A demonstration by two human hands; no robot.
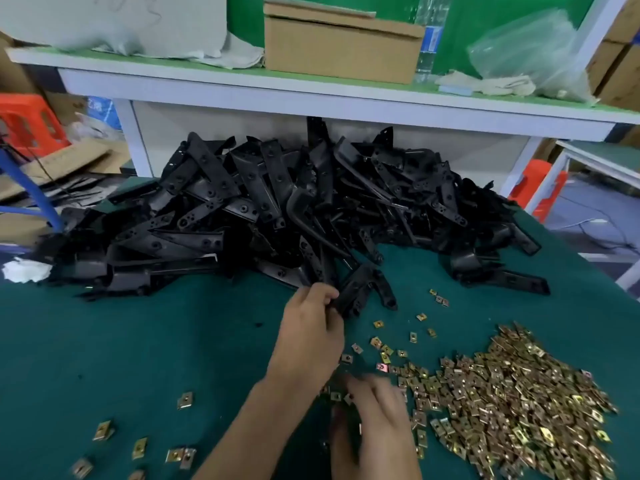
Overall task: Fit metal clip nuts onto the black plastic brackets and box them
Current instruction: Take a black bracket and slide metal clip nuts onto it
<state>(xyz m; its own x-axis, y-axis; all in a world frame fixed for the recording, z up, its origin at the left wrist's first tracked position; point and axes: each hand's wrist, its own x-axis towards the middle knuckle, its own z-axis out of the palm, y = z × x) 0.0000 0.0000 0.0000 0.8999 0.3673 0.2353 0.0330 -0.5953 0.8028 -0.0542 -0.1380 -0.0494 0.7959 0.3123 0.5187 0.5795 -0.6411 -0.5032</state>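
Cardboard box (339, 53): stands on the shelf (207, 88) behind the worktop; its top is closed, so what it holds cannot be seen.
Plastic bag (530, 53): clear and crumpled, at the right end of the same shelf; contents cannot be made out.
Bottle (429, 39): clear plastic, upright, just right of the box.
Bracket pile (242, 209): a wide heap of black plastic brackets lying loose across the back of the green worktop (138, 341), under the shelf, in no container.
Clip nut pile (512, 400): brass-coloured metal nuts heaped loose at the near right, thinning into strays toward the middle.
Loose clip nuts (139, 447): a handful scattered at the near left, well apart from the main heap.
Left hand (308, 334): reaches forward to the near edge of the bracket heap, fingertips pinching the near end of 1 black bracket (363, 289).
Black bracket: at the front of the heap, its far end touching the other brackets.
Right hand (377, 417): palm down over the left fringe of the nut heap; motion blur hides its fingers, so whether it holds a nut cannot be told.
Worktop right edge: runs diagonally past the nut heap, with a red stool (540, 188) beyond it.
Worktop left edge: a white rag (26, 270) lies there beside the brackets.
Open room: a broad bare patch of green left of the left forearm, between the bracket heap and the near-left strays.
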